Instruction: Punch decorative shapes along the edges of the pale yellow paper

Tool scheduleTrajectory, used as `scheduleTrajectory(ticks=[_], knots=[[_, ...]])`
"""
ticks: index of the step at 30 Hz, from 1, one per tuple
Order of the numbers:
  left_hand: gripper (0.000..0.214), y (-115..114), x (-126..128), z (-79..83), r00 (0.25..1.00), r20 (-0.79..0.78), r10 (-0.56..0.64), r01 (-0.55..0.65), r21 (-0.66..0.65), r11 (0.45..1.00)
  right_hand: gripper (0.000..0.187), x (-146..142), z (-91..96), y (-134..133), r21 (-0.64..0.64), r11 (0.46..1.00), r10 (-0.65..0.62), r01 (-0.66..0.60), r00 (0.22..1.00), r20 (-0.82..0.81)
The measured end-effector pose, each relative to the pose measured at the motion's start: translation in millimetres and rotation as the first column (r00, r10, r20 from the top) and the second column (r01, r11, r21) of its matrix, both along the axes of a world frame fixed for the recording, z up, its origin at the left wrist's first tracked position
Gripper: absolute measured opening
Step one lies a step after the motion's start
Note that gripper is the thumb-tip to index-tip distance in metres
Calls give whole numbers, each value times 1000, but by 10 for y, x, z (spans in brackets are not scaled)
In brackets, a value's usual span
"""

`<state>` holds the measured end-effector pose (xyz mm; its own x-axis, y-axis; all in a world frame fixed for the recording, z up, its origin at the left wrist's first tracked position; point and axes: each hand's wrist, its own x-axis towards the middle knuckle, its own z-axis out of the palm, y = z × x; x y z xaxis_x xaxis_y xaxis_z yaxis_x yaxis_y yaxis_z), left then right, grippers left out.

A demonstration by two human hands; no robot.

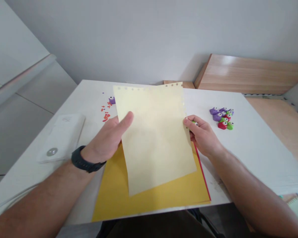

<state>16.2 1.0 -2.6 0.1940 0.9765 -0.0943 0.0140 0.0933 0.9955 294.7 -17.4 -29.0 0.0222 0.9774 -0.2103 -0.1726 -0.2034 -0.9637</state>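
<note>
My left hand [109,138] pinches the left edge of a pale yellow sheet of paper [156,138], thumb on top, holding it lifted and tilted above the table. Small shapes are punched out along the sheet's top and right edges. My right hand [201,135] is closed around a small green paper punch [195,123] pressed against the sheet's right edge. Beneath the sheet lies a stack of coloured paper [151,198], dark yellow on top with a red edge showing at the right. A black watch sits on my left wrist.
A cluster of several purple, red and green punches [223,117] lies at the right on the white table [258,148]. Another purple punch [111,99] and red paper scraps [105,115] lie at the left. A white flat device [62,137] rests near the left edge.
</note>
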Motion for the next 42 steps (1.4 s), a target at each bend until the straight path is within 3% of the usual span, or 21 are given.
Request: scheduleTrajectory(ticks=[2, 5, 11, 16, 19, 25, 31, 42], knots=[[58, 3, -42, -65, 999, 18, -27, 27, -36, 999, 33, -10, -1, -3, 4, 1000, 31, -31, 999, 40], [48, 26, -93, -116, 996, -75, 38, -33, 59, 998, 32, 0, -22, 7, 20, 998, 61, -63, 994, 93], [42, 57, -122, -89, 972, -192, 139, -122, 98, 988, 22, 86, -93, 60, 10, 999, 36, -36, 999, 23], [37, 42, -108, -25, 948, -253, 191, -179, 73, 981, 40, 150, -124, 87, 92, 996, -25, 13, 991, 129], [36, 38, -97, -2, 948, -246, 201, -185, 88, 979, 48, 170, -111, 95, 89, 996, -22, 14, 995, 92], [37, 31, -101, -7, 958, -192, 213, -191, 128, 973, 39, 168, -41, 76, 36, 998, 50, -49, 998, -23], [37, 11, -52, 30, 959, -147, 243, -226, 126, 966, 39, 190, -19, 63, 33, 999, 37, -38, 999, 38], [36, 23, -59, 68, 949, -208, 239, -215, 131, 968, 42, 178, -26, 49, 36, 995, 85, -88, 993, 82]])
